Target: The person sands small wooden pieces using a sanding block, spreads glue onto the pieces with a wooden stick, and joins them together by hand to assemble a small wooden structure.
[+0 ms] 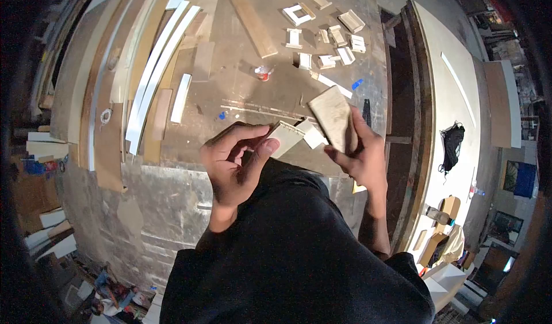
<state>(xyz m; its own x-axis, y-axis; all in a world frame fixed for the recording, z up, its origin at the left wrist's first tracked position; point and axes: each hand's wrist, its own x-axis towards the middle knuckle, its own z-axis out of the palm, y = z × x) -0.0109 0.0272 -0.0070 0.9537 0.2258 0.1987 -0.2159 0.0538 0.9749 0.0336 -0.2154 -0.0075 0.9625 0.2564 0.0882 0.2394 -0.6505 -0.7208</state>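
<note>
currently i have a small piece of wood in each hand, the two held up in front of my black clothing at the near part of the brown worktable. my left hand pinches a thin pale wooden piece between thumb and fingers, its rough upper edge turned toward the middle. my right hand grips a thicker wooden block by its right side, thumb below and fingers behind, and the block is tilted, higher than the left one. between them shows a small white piece; i cannot tell whether it is joined to the thin piece or lies beyond it. past the block, a pale strip lies on the table with a blue scrap just beside its end. farther off, a loose group of small wooden assemblies sits toward the right, and a long plank lies at a slant to the left of them, with a red and white container near its lower end. at the left, long white strips lie among boards, well apart from my hands.
</note>
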